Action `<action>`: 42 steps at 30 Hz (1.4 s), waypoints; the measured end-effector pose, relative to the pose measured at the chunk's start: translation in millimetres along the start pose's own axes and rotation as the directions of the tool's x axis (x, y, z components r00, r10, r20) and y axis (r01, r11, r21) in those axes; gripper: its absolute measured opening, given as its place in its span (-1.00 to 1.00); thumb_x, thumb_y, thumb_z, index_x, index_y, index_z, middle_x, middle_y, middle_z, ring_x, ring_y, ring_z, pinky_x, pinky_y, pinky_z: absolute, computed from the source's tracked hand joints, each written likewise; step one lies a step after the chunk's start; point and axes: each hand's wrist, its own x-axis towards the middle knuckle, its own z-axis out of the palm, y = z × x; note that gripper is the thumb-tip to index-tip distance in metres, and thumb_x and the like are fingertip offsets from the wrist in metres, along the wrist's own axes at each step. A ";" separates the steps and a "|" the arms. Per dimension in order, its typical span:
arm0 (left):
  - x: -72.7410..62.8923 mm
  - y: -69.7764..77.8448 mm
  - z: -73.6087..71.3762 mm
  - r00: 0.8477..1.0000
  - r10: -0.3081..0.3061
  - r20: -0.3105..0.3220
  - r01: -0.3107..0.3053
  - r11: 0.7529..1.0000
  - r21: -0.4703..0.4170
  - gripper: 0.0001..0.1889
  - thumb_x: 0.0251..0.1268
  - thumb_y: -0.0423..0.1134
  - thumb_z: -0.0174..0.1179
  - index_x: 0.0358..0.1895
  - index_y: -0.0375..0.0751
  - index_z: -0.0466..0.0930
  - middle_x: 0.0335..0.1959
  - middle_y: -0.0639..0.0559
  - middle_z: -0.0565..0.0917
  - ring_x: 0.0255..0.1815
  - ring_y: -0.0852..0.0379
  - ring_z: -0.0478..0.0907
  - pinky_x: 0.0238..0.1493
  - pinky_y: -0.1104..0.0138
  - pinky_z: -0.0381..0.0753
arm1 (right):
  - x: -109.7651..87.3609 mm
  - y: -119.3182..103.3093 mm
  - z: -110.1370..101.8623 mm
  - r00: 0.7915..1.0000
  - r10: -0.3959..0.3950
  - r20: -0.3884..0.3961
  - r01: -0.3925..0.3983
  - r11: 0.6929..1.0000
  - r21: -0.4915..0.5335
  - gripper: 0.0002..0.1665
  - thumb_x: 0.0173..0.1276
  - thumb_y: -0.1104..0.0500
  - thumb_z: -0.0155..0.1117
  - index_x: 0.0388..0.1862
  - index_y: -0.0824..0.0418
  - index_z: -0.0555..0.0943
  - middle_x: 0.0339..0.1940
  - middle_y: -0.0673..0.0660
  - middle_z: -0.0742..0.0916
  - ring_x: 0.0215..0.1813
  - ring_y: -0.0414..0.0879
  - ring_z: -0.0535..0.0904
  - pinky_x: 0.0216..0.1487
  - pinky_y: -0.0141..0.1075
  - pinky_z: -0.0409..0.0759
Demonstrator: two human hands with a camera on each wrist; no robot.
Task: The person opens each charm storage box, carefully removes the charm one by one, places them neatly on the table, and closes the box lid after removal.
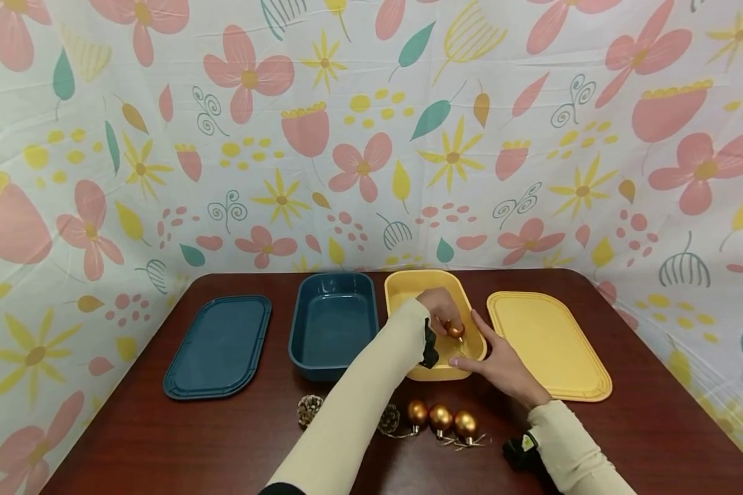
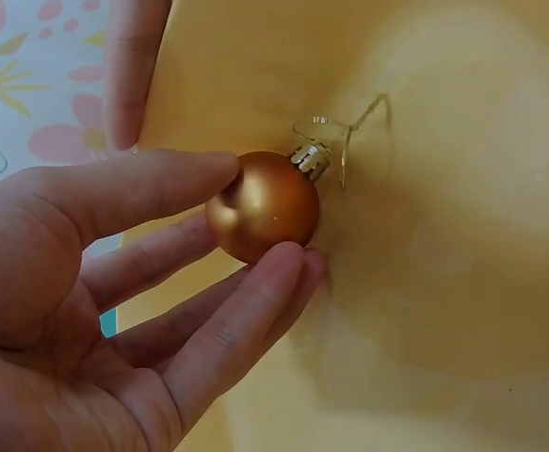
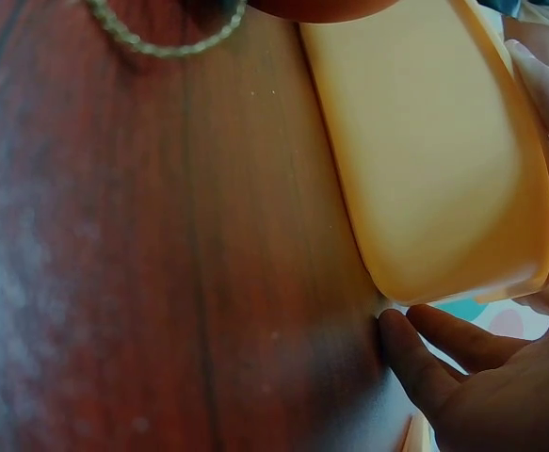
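My left hand (image 1: 441,309) is inside the yellow container (image 1: 402,278), pinching a gold Christmas ball (image 2: 265,207) between thumb and fingertips. The ball's ribbed cap and gold string (image 2: 368,111) point away from the palm, close over the container's floor. At the container's right side is my right hand (image 1: 501,361), its fingers spread and fairly straight along the wall and rim. In the right wrist view, its fingertips (image 3: 425,353) are at the outside of the container's corner. Three more gold balls (image 1: 441,418) with strings lie in a row on the table before the container.
Left of the yellow container stands a deep blue container (image 1: 334,330). A flat blue lid (image 1: 219,347) lies at the far left, a yellow lid (image 1: 547,344) at the right. Pine cones (image 1: 309,410) lie near the front, partly behind my left sleeve. A patterned cloth (image 1: 359,137) hangs behind the table.
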 end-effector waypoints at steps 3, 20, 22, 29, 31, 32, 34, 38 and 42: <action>-1.3 -1.8 -4.3 0.999 0.040 0.021 -0.039 0.998 -0.051 -0.80 0.12 -0.36 0.44 -0.58 -0.29 0.64 -0.54 -0.04 0.55 -0.24 -0.03 0.76 -0.03 0.21 0.76 | -0.3 -0.8 -0.7 1.000 -0.003 0.002 0.003 1.000 0.004 0.32 0.20 -0.12 0.52 0.69 0.07 -0.14 0.67 0.31 0.12 0.66 0.31 -0.01 0.51 0.28 0.16; -24.5 -29.7 -30.5 0.956 0.266 0.125 -0.219 0.928 -0.303 -0.81 0.35 -0.36 0.29 -0.04 -0.32 0.74 -0.13 -0.12 0.77 -0.11 0.03 0.72 0.19 0.04 0.66 | -1.1 -3.3 1.2 0.999 0.035 0.022 -0.035 0.999 0.007 0.30 0.23 -0.11 0.49 0.69 -0.07 -0.18 0.69 0.29 0.05 0.66 0.36 -0.07 0.47 0.38 0.13; -26.7 -31.5 -32.7 0.952 0.273 0.138 -0.219 0.923 -0.318 -0.80 0.35 -0.36 0.28 -0.01 -0.30 0.73 -0.10 -0.11 0.77 -0.11 0.04 0.73 0.17 0.06 0.68 | -1.4 -3.7 0.8 0.999 0.039 0.026 -0.039 0.999 0.003 0.31 0.23 -0.12 0.49 0.69 -0.07 -0.19 0.69 0.28 0.02 0.66 0.37 -0.08 0.47 0.39 0.13; -38.7 -30.2 -36.2 0.939 0.302 0.165 -0.231 0.908 -0.349 -0.76 0.31 -0.32 0.34 0.02 -0.21 0.74 -0.13 -0.04 0.76 -0.20 0.08 0.75 0.24 0.02 0.63 | 0.1 -4.1 -2.0 0.999 0.034 0.021 -0.034 0.999 -0.005 0.31 0.23 -0.12 0.49 0.69 -0.08 -0.20 0.69 0.28 0.02 0.66 0.37 -0.09 0.48 0.39 0.11; -44.4 -28.1 -35.6 0.933 0.320 0.166 -0.244 0.900 -0.360 -0.77 0.30 -0.33 0.35 0.01 -0.19 0.74 -0.16 -0.03 0.75 -0.22 0.06 0.76 0.26 -0.01 0.60 | 0.6 -3.7 -2.5 0.999 0.031 0.021 -0.031 0.999 -0.007 0.31 0.24 -0.13 0.48 0.69 -0.10 -0.20 0.70 0.27 0.01 0.66 0.37 -0.11 0.48 0.40 0.09; -47.6 -26.8 -34.9 0.930 0.329 0.164 -0.254 0.897 -0.362 -0.77 0.29 -0.33 0.35 0.00 -0.19 0.75 -0.17 -0.02 0.75 -0.23 0.07 0.76 0.26 -0.01 0.60 | 0.7 -3.7 -2.8 0.999 0.032 0.023 -0.032 0.999 -0.007 0.31 0.24 -0.13 0.48 0.69 -0.10 -0.21 0.70 0.26 0.00 0.66 0.37 -0.11 0.47 0.41 0.09; -54.1 -24.5 -32.4 0.919 0.357 0.165 -0.282 0.890 -0.359 -0.79 0.29 -0.35 0.35 -0.02 -0.20 0.75 -0.17 -0.04 0.76 -0.25 0.08 0.76 0.22 0.01 0.63 | 0.7 -3.3 -2.9 0.999 0.033 0.024 -0.033 0.999 -0.008 0.30 0.25 -0.13 0.47 0.69 -0.10 -0.21 0.70 0.24 0.00 0.67 0.37 -0.12 0.46 0.42 0.09; -68.5 -21.8 -25.3 0.895 0.410 0.174 -0.337 0.879 -0.337 -0.78 0.28 -0.41 0.33 -0.02 -0.25 0.76 -0.15 -0.09 0.79 -0.28 0.14 0.75 0.10 0.08 0.72 | 0.0 -3.2 -2.3 0.999 0.014 0.030 -0.014 1.000 -0.004 0.27 0.25 -0.12 0.48 0.69 -0.08 -0.15 0.71 0.20 -0.03 0.66 0.38 -0.12 0.45 0.42 0.12; -82.2 -20.1 -18.1 0.864 0.463 0.198 -0.403 0.871 -0.280 -0.77 0.29 -0.39 0.33 0.00 -0.21 0.76 -0.14 -0.05 0.79 -0.29 0.20 0.73 -0.06 0.24 0.77 | -1.8 -1.7 -1.0 0.999 -0.031 0.036 0.030 0.999 0.021 0.19 0.27 -0.11 0.47 0.68 -0.19 -0.08 0.69 0.20 0.11 0.62 0.33 0.12 0.41 0.29 0.31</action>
